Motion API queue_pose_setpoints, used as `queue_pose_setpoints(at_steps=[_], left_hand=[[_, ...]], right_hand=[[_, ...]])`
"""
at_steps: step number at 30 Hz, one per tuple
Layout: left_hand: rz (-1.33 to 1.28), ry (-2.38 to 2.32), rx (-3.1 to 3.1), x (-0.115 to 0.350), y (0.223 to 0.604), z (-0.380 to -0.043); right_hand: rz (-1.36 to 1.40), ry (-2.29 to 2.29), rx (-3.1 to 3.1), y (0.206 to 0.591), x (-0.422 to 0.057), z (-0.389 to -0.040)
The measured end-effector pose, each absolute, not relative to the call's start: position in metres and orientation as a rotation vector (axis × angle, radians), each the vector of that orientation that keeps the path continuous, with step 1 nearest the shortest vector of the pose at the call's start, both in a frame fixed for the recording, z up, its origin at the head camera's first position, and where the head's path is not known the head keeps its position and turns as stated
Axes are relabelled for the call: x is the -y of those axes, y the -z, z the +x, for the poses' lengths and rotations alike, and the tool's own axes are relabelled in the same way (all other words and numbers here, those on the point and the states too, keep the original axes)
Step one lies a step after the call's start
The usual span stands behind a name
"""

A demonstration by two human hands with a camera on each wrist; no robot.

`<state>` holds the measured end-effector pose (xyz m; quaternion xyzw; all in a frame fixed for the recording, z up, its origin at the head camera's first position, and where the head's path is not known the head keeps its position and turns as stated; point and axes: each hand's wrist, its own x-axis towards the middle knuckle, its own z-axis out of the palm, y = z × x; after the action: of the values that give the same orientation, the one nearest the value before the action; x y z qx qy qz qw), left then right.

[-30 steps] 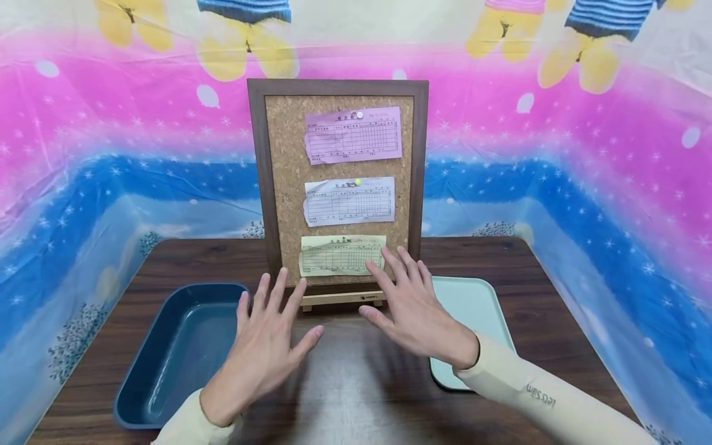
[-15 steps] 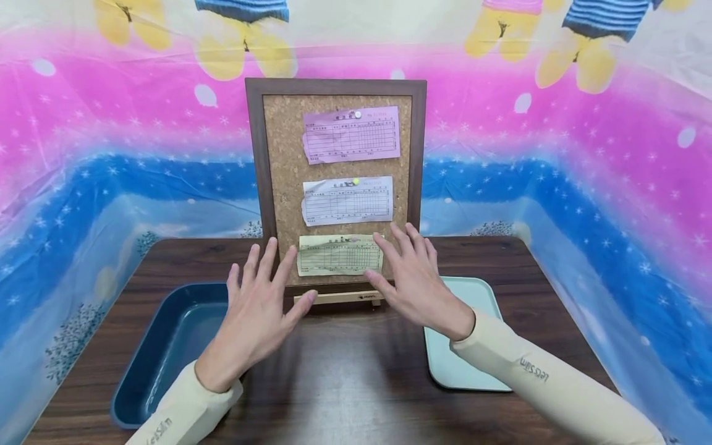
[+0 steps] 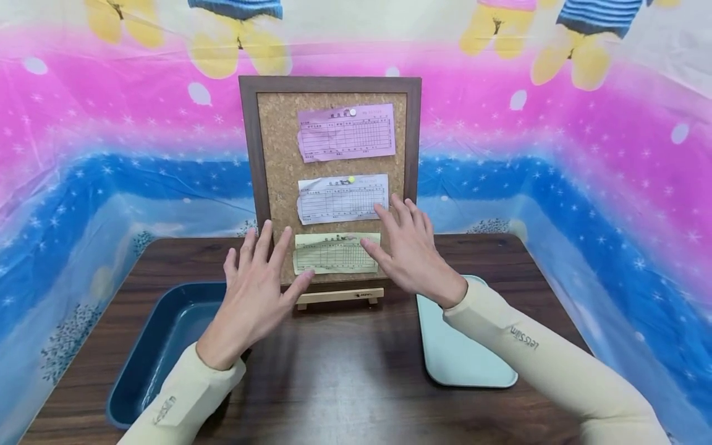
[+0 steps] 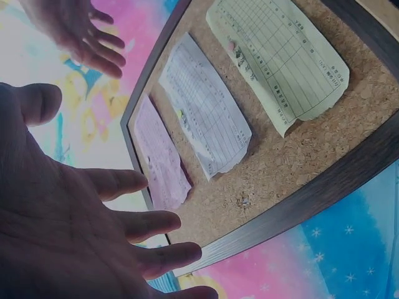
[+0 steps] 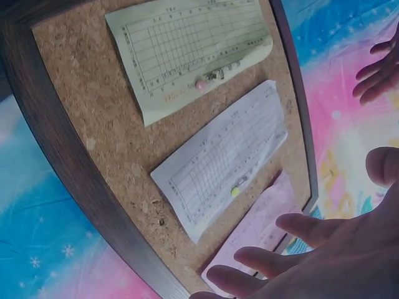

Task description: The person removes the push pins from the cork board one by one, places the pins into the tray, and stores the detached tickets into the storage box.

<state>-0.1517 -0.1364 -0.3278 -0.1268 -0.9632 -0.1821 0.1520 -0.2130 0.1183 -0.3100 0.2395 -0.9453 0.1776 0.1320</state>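
Observation:
A framed corkboard [image 3: 278,148] stands upright on a small wooden easel [image 3: 334,297]. Three printed receipt slips hang on it: a pink slip [image 3: 334,136] on top, a white slip [image 3: 328,203] in the middle, a pale yellow-green slip [image 3: 328,254] lowest. A white pushpin [image 3: 353,112], a yellow pushpin [image 3: 351,180] and a pink pushpin [image 5: 201,85] pierce their upper edges. My left hand [image 3: 253,296], fingers spread, hovers before the board's lower left. My right hand [image 3: 411,253] is raised with fingers extended, overlapping the lower right edge. Both hands hold nothing.
A dark blue deep tray [image 3: 172,327] lies on the left of the brown wooden table [image 3: 345,371], partly behind my left forearm. To the right is a flat mint-green tray [image 3: 461,352], partly covered by my right sleeve. A patterned cloth [image 3: 473,111] surrounds the table's back and sides.
Both hands have risen and moved forward along the board, the right one up to the white slip's height. The slips and trays keep their places; the view has shifted slightly.

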Motion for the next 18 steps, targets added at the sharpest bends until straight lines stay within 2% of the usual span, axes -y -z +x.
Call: queue_pose_setpoints(at_steps=[18], left_hand=[[-0.357,0.492,2.755,0.130,0.315,-0.176]], right_hand=[[0.701,-0.483,2.738,0.290,-0.104,-0.226]])
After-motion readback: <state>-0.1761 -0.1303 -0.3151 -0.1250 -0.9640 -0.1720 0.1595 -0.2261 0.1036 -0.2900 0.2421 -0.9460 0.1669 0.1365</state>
